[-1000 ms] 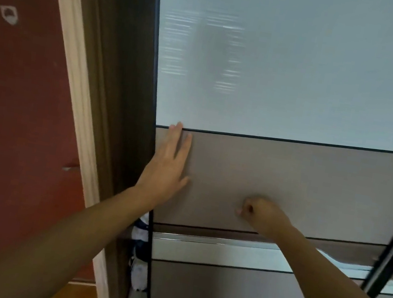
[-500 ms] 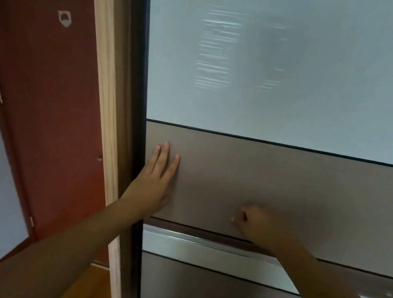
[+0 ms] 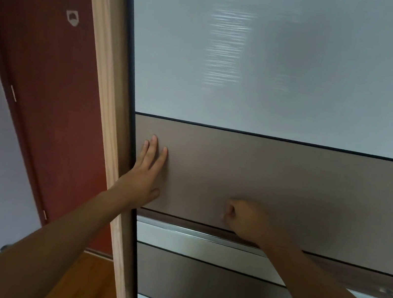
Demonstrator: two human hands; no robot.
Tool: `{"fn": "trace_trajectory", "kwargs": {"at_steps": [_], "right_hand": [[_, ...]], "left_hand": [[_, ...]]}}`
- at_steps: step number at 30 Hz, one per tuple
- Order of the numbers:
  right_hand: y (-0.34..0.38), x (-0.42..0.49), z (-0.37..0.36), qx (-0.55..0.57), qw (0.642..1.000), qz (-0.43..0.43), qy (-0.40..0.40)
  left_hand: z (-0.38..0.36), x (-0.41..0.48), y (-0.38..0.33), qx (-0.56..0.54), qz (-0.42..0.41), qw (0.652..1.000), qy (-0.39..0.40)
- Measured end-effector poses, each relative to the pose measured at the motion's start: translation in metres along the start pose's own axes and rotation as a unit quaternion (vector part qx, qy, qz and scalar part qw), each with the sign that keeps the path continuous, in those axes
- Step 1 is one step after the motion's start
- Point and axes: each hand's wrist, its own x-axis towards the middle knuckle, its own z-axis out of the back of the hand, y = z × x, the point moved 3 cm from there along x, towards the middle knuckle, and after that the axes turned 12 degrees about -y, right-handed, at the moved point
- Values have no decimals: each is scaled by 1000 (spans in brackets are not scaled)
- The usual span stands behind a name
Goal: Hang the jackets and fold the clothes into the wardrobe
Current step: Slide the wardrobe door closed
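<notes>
With our left hand (image 3: 145, 174) flat, fingers straight, and right hand (image 3: 243, 218) fisted empty, we press the taupe-and-white sliding wardrobe door (image 3: 288, 185): stiff, probably heavy; push at its left edge.

Wooden floor (image 3: 88, 276) reaches the wardrobe (image 3: 263, 180) and red door (image 3: 43, 97).
</notes>
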Motion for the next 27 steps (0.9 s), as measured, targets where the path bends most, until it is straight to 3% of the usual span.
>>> {"fn": "trace_trajectory", "kwargs": {"at_steps": [5, 9, 15, 18, 27], "right_hand": [[-1, -29, 0, 18, 999, -25, 28], [-24, -64, 7, 3, 996, -73, 49], [-71, -156, 52, -34, 975, -215, 35], [-96, -208, 71, -64, 958, -273, 54], [-184, -375, 134, -69, 911, -406, 23]], "left_hand": [[6, -16, -19, 16, 25, 999, 37], [4, -22, -50, -51, -14, 998, 18], [-40, -21, -132, -127, -90, 957, 246], [-63, -31, -176, -118, -120, 934, 315], [-65, -58, -365, -132, -259, 901, 322]]}}
